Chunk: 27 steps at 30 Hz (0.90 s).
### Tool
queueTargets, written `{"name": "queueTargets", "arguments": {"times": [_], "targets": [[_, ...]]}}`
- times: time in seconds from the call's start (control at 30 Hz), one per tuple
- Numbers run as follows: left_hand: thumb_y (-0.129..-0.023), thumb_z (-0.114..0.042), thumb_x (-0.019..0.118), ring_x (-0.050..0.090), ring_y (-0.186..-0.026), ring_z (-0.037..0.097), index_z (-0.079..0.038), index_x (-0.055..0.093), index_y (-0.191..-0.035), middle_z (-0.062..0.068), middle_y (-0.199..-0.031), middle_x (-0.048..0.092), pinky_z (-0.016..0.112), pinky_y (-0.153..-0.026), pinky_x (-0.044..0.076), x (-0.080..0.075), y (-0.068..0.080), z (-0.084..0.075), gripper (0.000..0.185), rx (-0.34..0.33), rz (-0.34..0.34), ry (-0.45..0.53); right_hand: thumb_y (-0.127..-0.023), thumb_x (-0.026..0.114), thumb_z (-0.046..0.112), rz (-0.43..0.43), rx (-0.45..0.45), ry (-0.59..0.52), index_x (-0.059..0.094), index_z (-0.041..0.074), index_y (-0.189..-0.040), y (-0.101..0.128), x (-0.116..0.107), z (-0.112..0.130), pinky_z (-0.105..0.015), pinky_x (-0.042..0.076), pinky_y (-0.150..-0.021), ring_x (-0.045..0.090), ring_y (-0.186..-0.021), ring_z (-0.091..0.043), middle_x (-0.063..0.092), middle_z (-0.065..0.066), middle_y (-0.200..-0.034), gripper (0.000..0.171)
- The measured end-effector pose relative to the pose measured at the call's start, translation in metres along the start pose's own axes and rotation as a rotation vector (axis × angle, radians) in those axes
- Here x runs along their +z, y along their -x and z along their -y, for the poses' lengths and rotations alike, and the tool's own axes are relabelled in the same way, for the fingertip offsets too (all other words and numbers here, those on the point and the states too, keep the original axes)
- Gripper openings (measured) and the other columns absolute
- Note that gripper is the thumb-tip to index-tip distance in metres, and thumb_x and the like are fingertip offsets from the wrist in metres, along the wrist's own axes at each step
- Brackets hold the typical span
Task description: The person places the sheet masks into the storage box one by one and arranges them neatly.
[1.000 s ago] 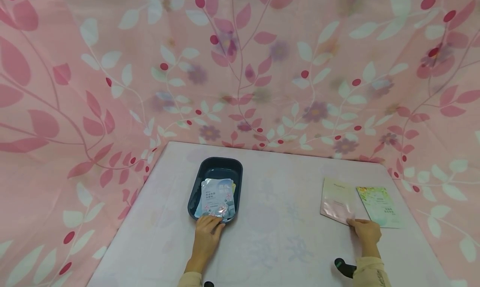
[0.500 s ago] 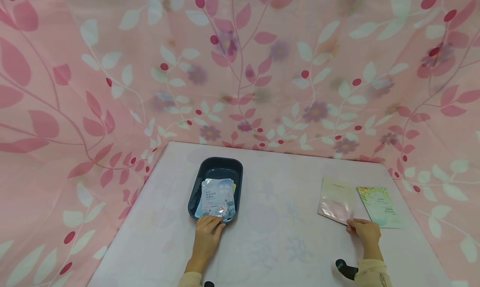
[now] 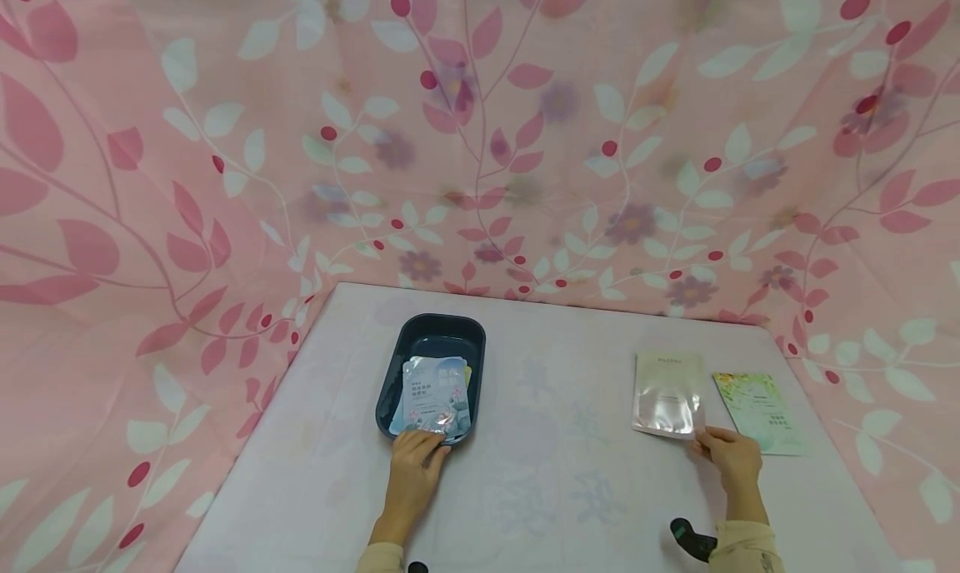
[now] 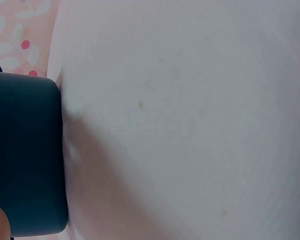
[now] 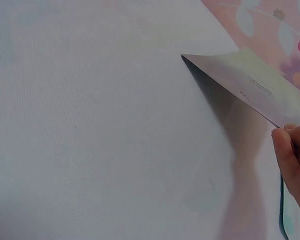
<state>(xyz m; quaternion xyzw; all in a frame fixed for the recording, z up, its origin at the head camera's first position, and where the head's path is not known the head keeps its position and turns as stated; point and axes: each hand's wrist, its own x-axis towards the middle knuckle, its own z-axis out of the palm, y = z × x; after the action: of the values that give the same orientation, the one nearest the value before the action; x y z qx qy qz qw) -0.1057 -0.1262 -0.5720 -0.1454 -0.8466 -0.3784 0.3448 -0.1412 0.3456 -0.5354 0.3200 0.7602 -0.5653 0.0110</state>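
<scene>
My right hand (image 3: 727, 456) pinches the near right corner of a pale green-and-pink sheet mask packet (image 3: 667, 394) between thumb and fingers. In the right wrist view, that packet (image 5: 250, 85) tilts up from the table, a shadow under it. My left hand (image 3: 416, 465) holds the near rim of a dark blue tray (image 3: 386, 381). The left wrist view has the tray's outer wall (image 4: 27, 155) at the left edge, with only bits of the hand beside it. Inside the tray lie stacked packets, a light blue packet (image 3: 435, 394) on top.
A green-and-yellow packet (image 3: 761, 411) lies flat just right of the held one. The white-clothed table (image 3: 540, 440) stretches between tray and packets. Pink floral curtain (image 3: 480, 140) borders the table at the back and sides. A dark strap end (image 3: 692, 540) sticks out by the right sleeve.
The right hand has raised the corner of the pale packet and drawn it slightly left and upward in view, away from the green-and-yellow one. The left hand and tray stay put.
</scene>
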Motion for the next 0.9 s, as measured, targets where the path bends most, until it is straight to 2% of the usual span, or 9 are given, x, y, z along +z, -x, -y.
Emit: {"name": "queueTargets", "arguments": {"times": [0.23, 0.37, 0.47, 0.57, 0.6, 0.7, 0.8, 0.83, 0.9], "targets": [[-0.061, 0.004, 0.083, 0.059, -0.077, 0.018, 0.001, 0.072, -0.082, 0.003, -0.079, 0.067, 0.031, -0.078, 0.039, 0.000, -0.001, 0.000, 0.024, 0.019, -0.013, -0.010, -0.087, 0.063, 0.004, 0.030, -0.042, -0.092, 0.048, -0.021, -0.120, 0.011, 0.004, 0.014, -0.026, 0.055, -0.065, 0.065, -0.060, -0.008, 0.063, 0.002, -0.068, 0.043], [-0.061, 0.005, 0.083, 0.059, -0.077, 0.018, 0.001, 0.072, -0.083, 0.003, -0.080, 0.068, 0.031, -0.078, 0.039, 0.000, -0.001, 0.000, 0.025, 0.015, -0.013, -0.011, -0.085, 0.066, 0.002, 0.037, -0.099, -0.128, 0.052, -0.020, -0.117, 0.012, 0.009, 0.018, -0.026, 0.055, -0.066, 0.066, -0.062, -0.009, 0.064, 0.002, -0.073, 0.041], [-0.061, 0.005, 0.083, 0.059, -0.078, 0.018, 0.001, 0.072, -0.083, 0.003, -0.080, 0.068, 0.031, -0.078, 0.039, 0.000, -0.001, 0.000, 0.025, 0.013, -0.010, -0.009, -0.082, 0.073, 0.013, 0.074, -0.126, -0.180, 0.068, -0.003, -0.103, 0.000, 0.010, 0.009, -0.024, 0.055, -0.065, 0.067, -0.064, -0.007, 0.066, 0.005, -0.074, 0.026], [-0.061, 0.004, 0.083, 0.059, -0.078, 0.018, 0.001, 0.072, -0.083, 0.003, -0.080, 0.068, 0.031, -0.078, 0.039, 0.000, -0.001, 0.000, 0.025, 0.017, -0.007, -0.008, -0.082, 0.073, 0.013, 0.099, -0.144, -0.191, 0.069, -0.002, -0.103, 0.003, 0.012, 0.015, -0.024, 0.055, -0.066, 0.068, -0.065, -0.007, 0.066, 0.007, -0.074, 0.026], [-0.061, 0.004, 0.083, 0.059, -0.078, 0.018, 0.001, 0.072, -0.083, 0.003, -0.080, 0.068, 0.031, -0.078, 0.039, 0.000, -0.001, 0.000, 0.025, 0.017, -0.007, -0.008, -0.080, 0.075, 0.017, 0.102, -0.130, -0.195, 0.071, 0.005, -0.098, 0.000, 0.013, 0.015, -0.023, 0.054, -0.067, 0.068, -0.065, -0.006, 0.066, 0.009, -0.074, 0.022], [-0.061, 0.004, 0.083, 0.059, -0.078, 0.019, 0.001, 0.072, -0.083, 0.003, -0.080, 0.068, 0.031, -0.078, 0.040, 0.000, -0.001, 0.000, 0.025, 0.022, -0.011, -0.009, -0.085, 0.068, 0.006, 0.078, -0.149, -0.177, 0.058, -0.014, -0.115, 0.018, 0.019, 0.035, -0.025, 0.055, -0.068, 0.067, -0.064, -0.008, 0.065, 0.006, -0.073, 0.038], [-0.060, 0.004, 0.083, 0.059, -0.077, 0.019, 0.001, 0.072, -0.083, 0.004, -0.080, 0.068, 0.031, -0.078, 0.040, -0.001, -0.001, -0.001, 0.025, 0.011, -0.008, -0.004, -0.084, 0.069, 0.005, 0.083, -0.174, -0.220, 0.057, -0.016, -0.114, 0.023, 0.024, 0.040, -0.024, 0.055, -0.066, 0.067, -0.063, -0.007, 0.066, 0.006, -0.071, 0.039], [-0.061, 0.004, 0.083, 0.059, -0.077, 0.019, 0.001, 0.072, -0.083, 0.004, -0.080, 0.068, 0.030, -0.078, 0.039, -0.001, -0.001, -0.001, 0.025, 0.007, -0.006, 0.001, -0.086, 0.066, 0.002, 0.082, -0.192, -0.220, 0.049, -0.022, -0.118, 0.029, 0.026, 0.045, -0.023, 0.055, -0.065, 0.067, -0.062, -0.008, 0.065, 0.005, -0.071, 0.043], [-0.061, 0.004, 0.083, 0.059, -0.077, 0.019, 0.001, 0.072, -0.083, 0.004, -0.080, 0.068, 0.030, -0.079, 0.039, -0.001, -0.001, -0.001, 0.024, 0.002, -0.004, 0.004, -0.085, 0.068, 0.005, 0.112, -0.224, -0.255, 0.055, -0.019, -0.113, 0.025, 0.028, 0.041, -0.024, 0.055, -0.064, 0.068, -0.063, -0.010, 0.066, 0.003, -0.072, 0.040]]}}
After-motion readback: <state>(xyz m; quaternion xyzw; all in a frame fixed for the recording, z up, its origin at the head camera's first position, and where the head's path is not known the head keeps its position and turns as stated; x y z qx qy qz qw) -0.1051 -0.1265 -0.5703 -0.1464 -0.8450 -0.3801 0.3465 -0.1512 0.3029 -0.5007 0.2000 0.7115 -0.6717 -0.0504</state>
